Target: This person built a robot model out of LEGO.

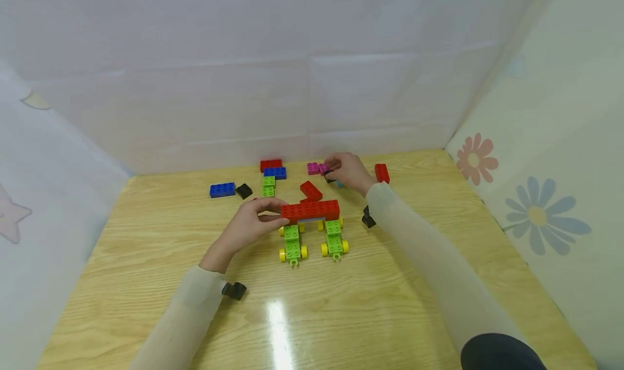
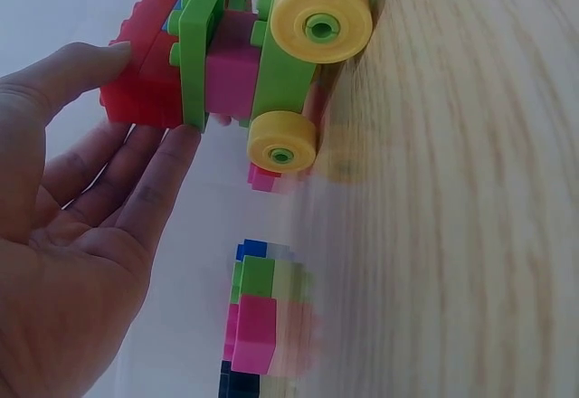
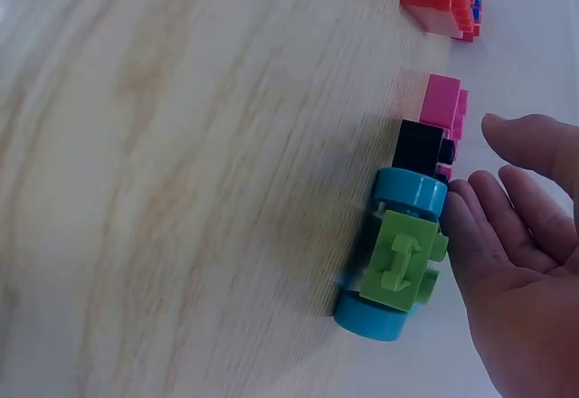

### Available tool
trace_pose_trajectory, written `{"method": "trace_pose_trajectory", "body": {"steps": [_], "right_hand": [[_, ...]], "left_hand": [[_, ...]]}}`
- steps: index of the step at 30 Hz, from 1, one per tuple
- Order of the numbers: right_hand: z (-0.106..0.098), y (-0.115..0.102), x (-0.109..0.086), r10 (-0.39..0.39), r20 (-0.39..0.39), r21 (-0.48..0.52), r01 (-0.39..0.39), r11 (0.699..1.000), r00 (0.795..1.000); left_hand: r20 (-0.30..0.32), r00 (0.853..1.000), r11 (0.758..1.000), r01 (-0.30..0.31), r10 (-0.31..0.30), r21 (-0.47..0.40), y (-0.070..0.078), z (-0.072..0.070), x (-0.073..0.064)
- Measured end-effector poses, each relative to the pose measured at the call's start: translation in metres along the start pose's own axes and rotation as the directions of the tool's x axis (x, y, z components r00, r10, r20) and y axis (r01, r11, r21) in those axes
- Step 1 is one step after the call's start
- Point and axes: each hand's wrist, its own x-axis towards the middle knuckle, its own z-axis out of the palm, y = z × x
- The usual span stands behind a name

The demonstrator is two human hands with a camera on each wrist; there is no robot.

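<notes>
My left hand [image 1: 246, 226] grips the end of a long red brick [image 1: 312, 211], thumb on one side and fingers on the other in the left wrist view. That red brick lies across two green wheeled bases [image 1: 292, 245] with yellow wheels [image 2: 321, 15]; a pink brick [image 2: 232, 63] sits between green pieces below it. My right hand [image 1: 350, 170] hovers at the back right, fingers loosely bent and thumb apart. Beside its fingers are a black brick [image 3: 419, 147], a pink brick [image 3: 441, 99] and a green piece [image 3: 398, 258] with blue wheels [image 3: 371, 317].
Blue bricks [image 1: 222, 190], a black brick [image 1: 244, 190], green bricks [image 1: 268, 186] and a red brick [image 1: 271, 165] lie at the back left. Loose red bricks [image 1: 311, 190] lie behind the assembly, another red brick [image 1: 382, 173] farther right. White walls bound the wooden table [image 1: 146, 251].
</notes>
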Motion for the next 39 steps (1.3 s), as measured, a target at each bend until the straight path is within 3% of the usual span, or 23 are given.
{"method": "trace_pose_trajectory", "body": {"steps": [27, 39], "right_hand": [[0.007, 0.0, 0.009, -0.003, 0.063, -0.209, 0.016, 0.978, 0.998], [0.012, 0.0, 0.012, -0.026, 0.13, -0.347, 0.071, 0.935, 0.991]], "left_hand": [[0.001, 1.0, 1.0, -0.018, 0.018, -0.014, 0.002, 0.001, 0.001], [0.008, 1.0, 1.0, -0.003, 0.003, -0.021, -0.001, 0.0, 0.0]]}}
